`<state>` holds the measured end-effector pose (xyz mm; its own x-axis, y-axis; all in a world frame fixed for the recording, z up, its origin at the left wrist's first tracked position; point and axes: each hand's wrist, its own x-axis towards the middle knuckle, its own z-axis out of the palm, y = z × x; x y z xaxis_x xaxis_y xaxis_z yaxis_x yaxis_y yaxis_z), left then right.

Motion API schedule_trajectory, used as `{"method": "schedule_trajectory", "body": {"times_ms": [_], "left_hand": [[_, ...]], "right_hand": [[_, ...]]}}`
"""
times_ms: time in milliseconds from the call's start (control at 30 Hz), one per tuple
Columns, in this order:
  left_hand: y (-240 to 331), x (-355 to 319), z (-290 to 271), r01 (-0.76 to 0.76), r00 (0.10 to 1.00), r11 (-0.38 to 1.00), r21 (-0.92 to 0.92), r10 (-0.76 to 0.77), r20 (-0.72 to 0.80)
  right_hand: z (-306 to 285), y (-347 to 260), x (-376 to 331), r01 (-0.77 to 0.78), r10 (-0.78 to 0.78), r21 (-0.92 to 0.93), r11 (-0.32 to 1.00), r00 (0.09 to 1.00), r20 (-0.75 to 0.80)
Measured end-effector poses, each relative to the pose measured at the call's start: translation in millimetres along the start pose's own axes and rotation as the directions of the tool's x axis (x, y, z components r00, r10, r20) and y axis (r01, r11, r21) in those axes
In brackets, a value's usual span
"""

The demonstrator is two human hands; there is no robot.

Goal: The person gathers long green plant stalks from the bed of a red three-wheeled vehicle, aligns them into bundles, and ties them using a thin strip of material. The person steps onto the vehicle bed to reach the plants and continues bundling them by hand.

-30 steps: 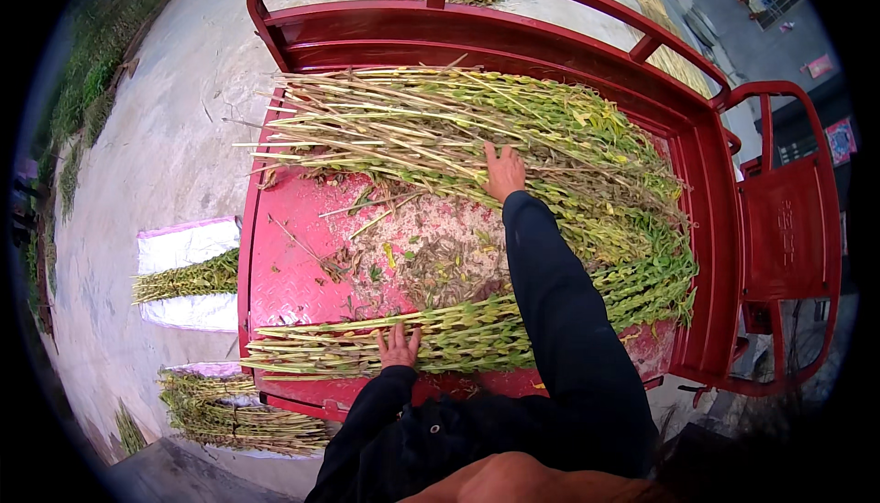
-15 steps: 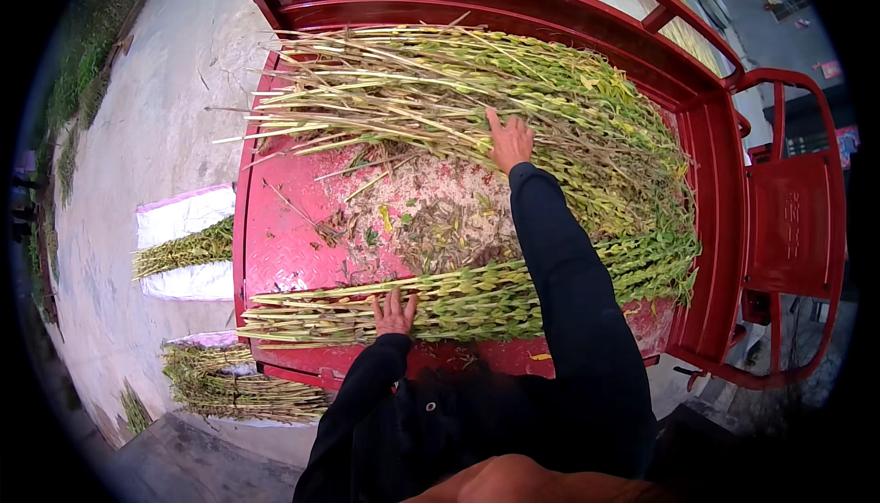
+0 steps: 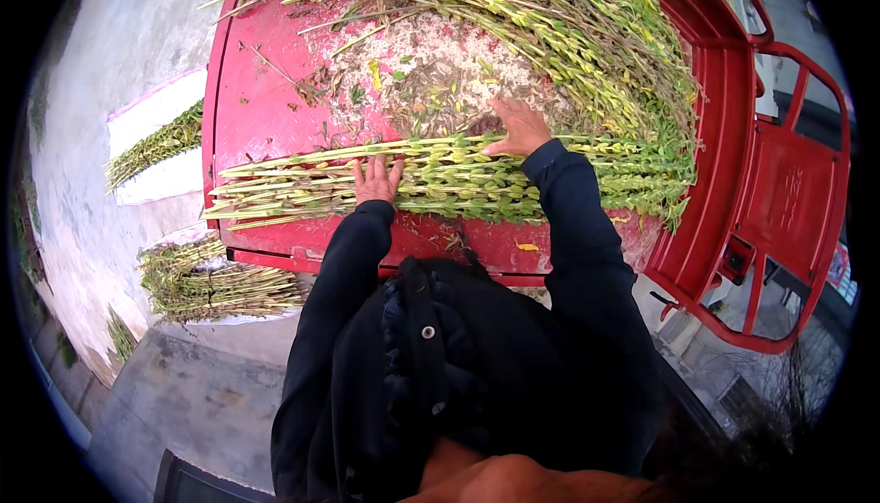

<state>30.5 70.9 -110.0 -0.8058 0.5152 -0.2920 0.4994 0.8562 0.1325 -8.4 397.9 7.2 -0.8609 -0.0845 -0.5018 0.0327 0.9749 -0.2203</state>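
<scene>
A near bundle of sesame stalks point(image 3: 440, 173), green and yellow with pods, lies lengthwise across the red truck bed point(image 3: 266, 127). My left hand point(image 3: 376, 180) rests on the bundle's left part, toward the bare stalk ends, with fingers spread. At the bundle's far edge, right of its middle, my right hand point(image 3: 521, 127) is open, thumb and fingers apart. A larger pile of sesame stalks point(image 3: 550, 17) covers the far side and curves down along the right. Pale seeds and dry leaf bits point(image 3: 440, 72) are scattered between the two.
Red side rails and a red metal frame point(image 3: 793, 173) close off the right end. On the concrete at left, one sesame bundle point(image 3: 160, 144) lies on a white sheet point(image 3: 137, 123), and another stack of stalks point(image 3: 215, 278) sits nearer. A grey slab point(image 3: 211, 375) is at lower left.
My right hand has left the far pile and come back toward me to the near bundle. My left hand stays on that bundle. The view has tilted down, so the bed appears higher.
</scene>
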Motion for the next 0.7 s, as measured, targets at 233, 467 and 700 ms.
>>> {"method": "schedule_trajectory", "body": {"times_ms": [233,467,700], "left_hand": [[1.4,-11.7,-6.3,-0.032,0.999,0.996,0.081,0.035,-0.040],[25.4,-15.7,-66.6,0.044,0.965,0.989,0.140,-0.078,0.251],[33.4,-70.2,-50.1,0.246,0.948,0.957,0.156,-0.204,-0.243]], "right_hand": [[87.9,-6.8,-79.6,-0.180,0.182,0.074,0.981,0.983,-0.030],[82.2,-2.4,-77.3,-0.152,0.152,0.081,0.985,0.988,0.007],[71.7,-32.6,-135.5,0.015,0.037,0.091,0.996,0.844,-0.535]]}}
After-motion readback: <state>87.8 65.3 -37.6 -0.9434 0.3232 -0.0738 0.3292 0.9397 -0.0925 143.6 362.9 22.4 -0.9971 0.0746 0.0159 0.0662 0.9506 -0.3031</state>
